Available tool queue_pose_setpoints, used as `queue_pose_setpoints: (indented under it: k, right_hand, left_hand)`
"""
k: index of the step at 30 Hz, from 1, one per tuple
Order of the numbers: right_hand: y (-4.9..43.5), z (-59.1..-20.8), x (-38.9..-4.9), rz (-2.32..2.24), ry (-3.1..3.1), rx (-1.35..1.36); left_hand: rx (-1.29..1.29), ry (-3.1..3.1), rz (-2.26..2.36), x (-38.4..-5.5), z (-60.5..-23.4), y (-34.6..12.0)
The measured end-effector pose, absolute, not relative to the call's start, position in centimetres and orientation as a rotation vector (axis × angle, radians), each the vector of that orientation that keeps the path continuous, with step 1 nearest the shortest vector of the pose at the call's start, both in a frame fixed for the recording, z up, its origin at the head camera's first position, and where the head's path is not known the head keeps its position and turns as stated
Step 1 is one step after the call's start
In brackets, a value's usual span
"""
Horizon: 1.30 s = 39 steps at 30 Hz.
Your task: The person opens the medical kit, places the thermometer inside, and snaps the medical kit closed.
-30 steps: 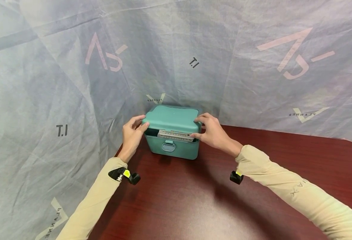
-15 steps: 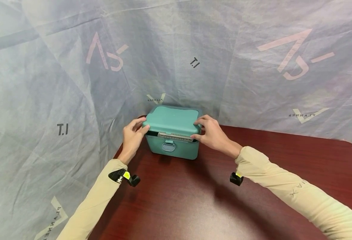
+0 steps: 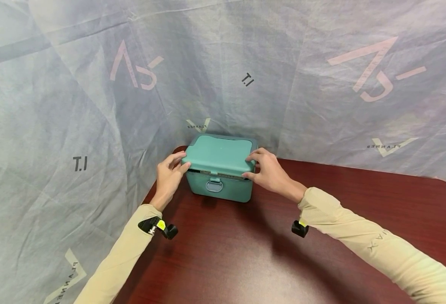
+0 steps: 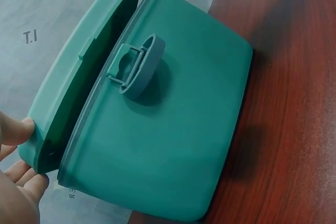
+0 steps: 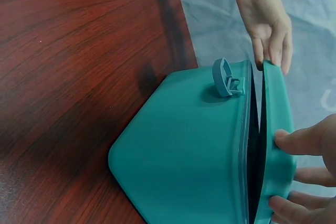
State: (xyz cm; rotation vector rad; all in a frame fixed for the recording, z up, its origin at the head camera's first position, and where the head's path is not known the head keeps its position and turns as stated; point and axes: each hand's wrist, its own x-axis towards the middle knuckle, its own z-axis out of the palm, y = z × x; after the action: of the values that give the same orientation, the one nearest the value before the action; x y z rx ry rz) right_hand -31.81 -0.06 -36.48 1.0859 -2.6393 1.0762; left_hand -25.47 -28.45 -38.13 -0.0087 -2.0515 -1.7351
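Note:
A teal storage box (image 3: 220, 188) stands on the table with its hinged lid (image 3: 220, 153) lowered almost to the rim. A narrow dark gap runs between lid and body, and the pale contents barely show through it. My left hand (image 3: 168, 176) grips the lid's left front corner between thumb and fingers. At the right front corner, my right hand (image 3: 270, 172) pinches the lid the same way. On the box front a latch with a grey-blue ring (image 4: 143, 67) sticks outward, apart from the lid's edge. Both hands also appear at the lid's ends in the right wrist view.
The dark red wooden table (image 3: 223, 253) extends in front and to the right. Grey printed cloth (image 3: 223, 63) hangs behind the box and along the left side, close to the left arm. A black wrist mount (image 3: 158, 226) sits on the left forearm.
Both hands have brought the lid down toward the box rim. The gap has narrowed, and the pale contents seen earlier are now mostly covered. The box body stays in place.

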Motion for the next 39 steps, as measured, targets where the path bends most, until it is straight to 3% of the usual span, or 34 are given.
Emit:
queue_pose_setpoints:
  k: [39]
  right_hand:
    - [-0.23,-37.14,-31.22,1.073,-2.64,1.065]
  left_hand:
    - [-0.015,-2.055,-1.672,-24.85,-39.2,-27.9]
